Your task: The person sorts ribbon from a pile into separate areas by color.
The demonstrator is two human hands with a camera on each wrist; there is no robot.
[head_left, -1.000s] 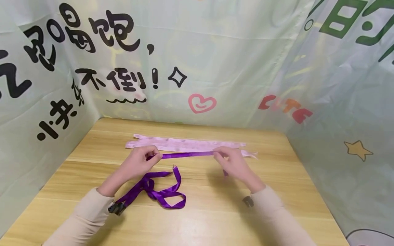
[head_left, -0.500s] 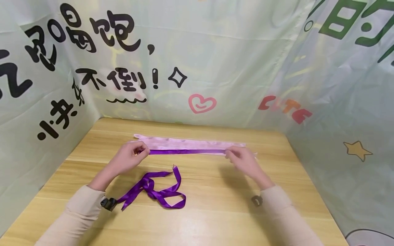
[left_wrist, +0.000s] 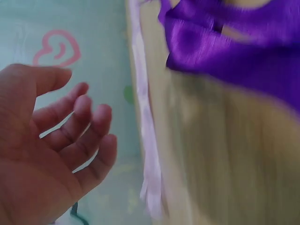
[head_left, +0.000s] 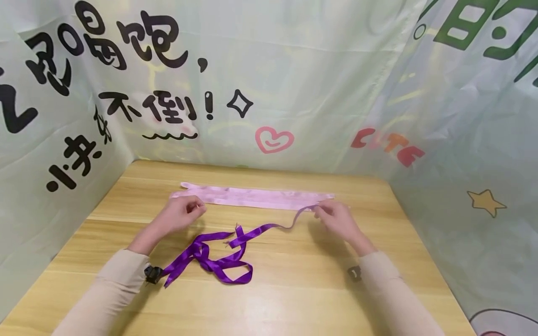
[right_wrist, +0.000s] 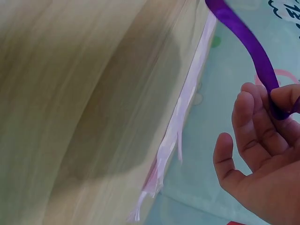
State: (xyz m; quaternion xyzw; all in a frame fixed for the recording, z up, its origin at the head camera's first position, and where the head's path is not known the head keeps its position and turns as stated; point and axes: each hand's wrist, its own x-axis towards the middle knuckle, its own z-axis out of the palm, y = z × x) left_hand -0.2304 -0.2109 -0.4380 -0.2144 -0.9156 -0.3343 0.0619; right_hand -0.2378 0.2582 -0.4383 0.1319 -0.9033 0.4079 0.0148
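My right hand pinches one end of a short purple ribbon between thumb and index finger. From there the ribbon sags to the left, its free end lying over a looser bundle of purple ribbon on the table. In the right wrist view the purple ribbon rises away from the thumb. My left hand holds nothing; its fingers are loosely curled, with thumb and fingertips apart in the left wrist view. Behind both hands lie pale pink ribbons side by side, frayed at one end in the right wrist view.
The wooden table is enclosed at the back and sides by printed cloth. A small black device sits at the left wrist, and a dark one at the right wrist.
My left hand has let go of its end of the purple ribbon, which was stretched taut along the pink ribbons. That end has dropped onto the purple bundle. My right hand has moved slightly right.
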